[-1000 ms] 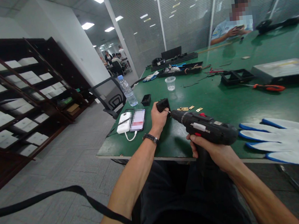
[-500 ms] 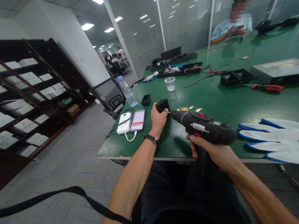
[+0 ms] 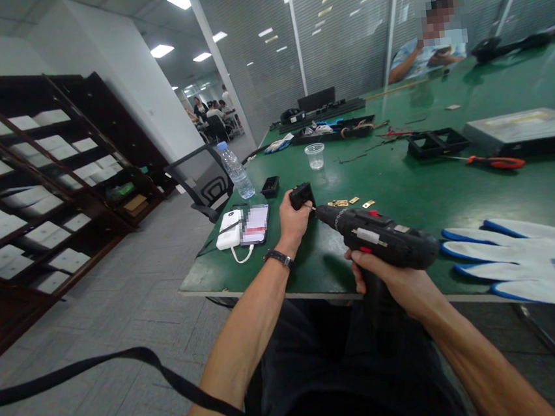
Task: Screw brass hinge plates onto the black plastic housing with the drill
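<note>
My left hand (image 3: pixel 296 221) is closed around a small black part (image 3: pixel 301 196) above the green table (image 3: pixel 312 263). My right hand (image 3: pixel 387 276) grips the handle of a black power drill (image 3: pixel 388 233), which points left. Its bit tip meets or nearly meets the right side of the black part; the exact contact is too small to tell. Small brass-coloured plates (image 3: pixel 354 200) lie just behind the drill. A black open box (image 3: pixel 270 186) stands to the left, beyond my left hand.
A phone (image 3: pixel 258 223) and white power bank (image 3: pixel 229 229) lie left, near a water bottle (image 3: pixel 237 172). Behind are a plastic cup (image 3: pixel 315 156), black trays (image 3: pixel 437 142) and a screwdriver (image 3: pixel 496 161). White-blue gloves (image 3: pixel 533 262) lie right. A person (image 3: pixel 432 49) sits across the table.
Both my hands, the drill and the black part keep nearly the same positions. Across the table, the person has raised one hand towards the head.
</note>
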{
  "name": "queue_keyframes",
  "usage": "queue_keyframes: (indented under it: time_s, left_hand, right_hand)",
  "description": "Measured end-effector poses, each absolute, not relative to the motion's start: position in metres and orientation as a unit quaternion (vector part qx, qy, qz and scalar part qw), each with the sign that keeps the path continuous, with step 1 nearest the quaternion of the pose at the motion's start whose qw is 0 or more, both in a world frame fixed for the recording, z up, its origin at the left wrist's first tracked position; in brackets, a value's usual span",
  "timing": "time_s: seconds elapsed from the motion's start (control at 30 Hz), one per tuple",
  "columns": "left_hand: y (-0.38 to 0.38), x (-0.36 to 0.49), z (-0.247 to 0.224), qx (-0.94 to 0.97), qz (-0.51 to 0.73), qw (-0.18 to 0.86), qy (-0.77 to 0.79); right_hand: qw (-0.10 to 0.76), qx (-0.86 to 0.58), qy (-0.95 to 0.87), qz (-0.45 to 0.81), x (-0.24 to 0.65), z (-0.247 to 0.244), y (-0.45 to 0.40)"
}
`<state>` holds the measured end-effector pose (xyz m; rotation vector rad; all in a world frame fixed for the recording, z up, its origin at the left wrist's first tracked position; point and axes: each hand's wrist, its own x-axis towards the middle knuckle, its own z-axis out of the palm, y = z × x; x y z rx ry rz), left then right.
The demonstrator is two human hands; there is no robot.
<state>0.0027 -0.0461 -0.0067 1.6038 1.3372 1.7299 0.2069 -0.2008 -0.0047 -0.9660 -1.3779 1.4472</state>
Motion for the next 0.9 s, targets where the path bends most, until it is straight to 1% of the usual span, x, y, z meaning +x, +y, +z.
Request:
queue_keyframes:
  time_s: [0.3, 0.63, 0.9]
  left_hand:
    - [-0.0421, 0.0008, -0.0115, 0.569, 0.63, 0.235, 0.473]
    - [-0.0433, 0.0027, -0.0103, 0.571, 0.632, 0.23, 0.47]
    - [-0.0454, 0.0034, -0.0082, 0.576, 0.63, 0.276, 0.441]
  right_hand:
    - [0.443, -0.39, -0.552, 0.589, 0.2062, -0.0026, -0.2002]
    - [0.446, -0.39, -0.545, 0.593, 0.2068, -0.0023, -0.2017]
    - [0.453, -0.389, -0.54, 0.594, 0.2057, -0.0029, -0.2012]
